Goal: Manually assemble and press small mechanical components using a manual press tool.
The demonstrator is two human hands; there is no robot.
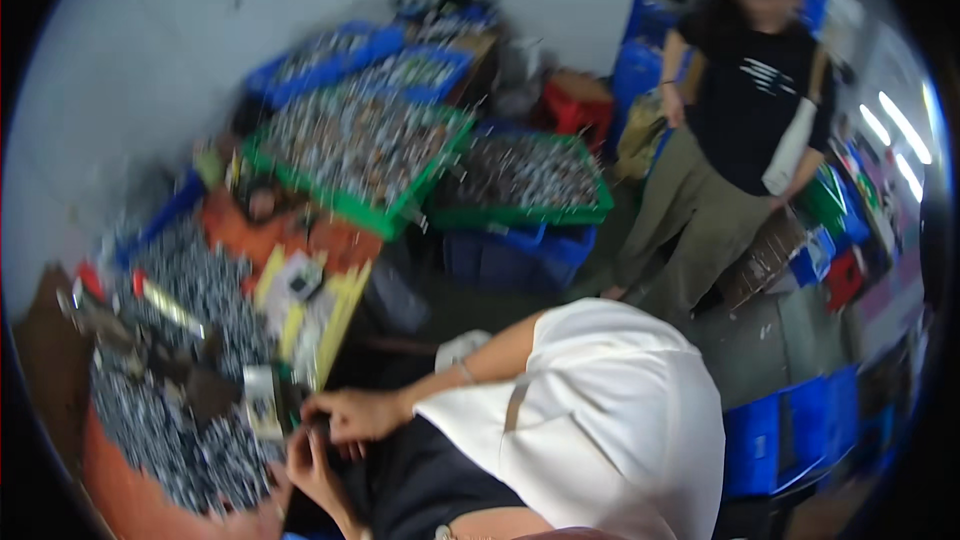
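Note:
My right hand (pixel 362 414) reaches in from a white sleeve, a bracelet on its wrist, at the table's near edge. Its fingers are curled and pinched together. Just below it, my left hand (pixel 318 472) has its fingers raised and bent in, almost meeting the right one. A small dark thing lies between the fingertips, too blurred to name. Close beside both hands stands a small white block-like fixture (pixel 262 400). Beyond it, a large heap of small grey metal parts (pixel 180 450) covers much of the orange tabletop (pixel 120 470).
Green trays of small parts (pixel 360 145) (pixel 540 180) and blue trays (pixel 330 55) stand farther back. A blue crate (pixel 520 258) sits below one. Another person (pixel 740 110) in a dark T-shirt and olive trousers stands at right. Blue bins (pixel 790 435) are at lower right.

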